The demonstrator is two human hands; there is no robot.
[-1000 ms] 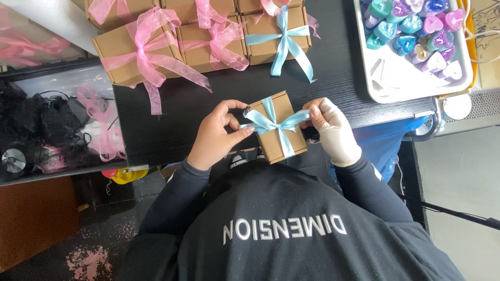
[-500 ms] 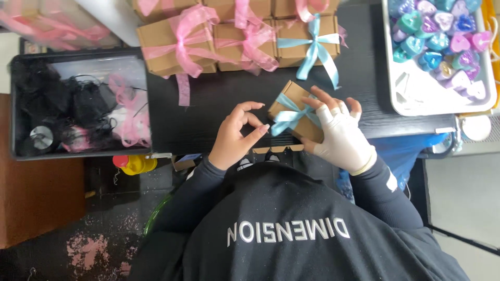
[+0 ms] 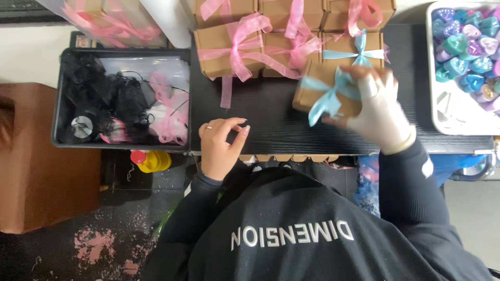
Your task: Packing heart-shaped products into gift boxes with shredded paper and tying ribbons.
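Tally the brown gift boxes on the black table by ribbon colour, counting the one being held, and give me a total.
Boxes with pink ribbon: 5 (three are cut off by the top edge)
Boxes with blue ribbon: 2 (one is held in the gloved hand)
Total: 7

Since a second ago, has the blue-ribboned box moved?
Yes. The blue-ribboned box, in the gloved right hand, has gone from the black table's near edge up toward the row of finished boxes. The left hand let go.
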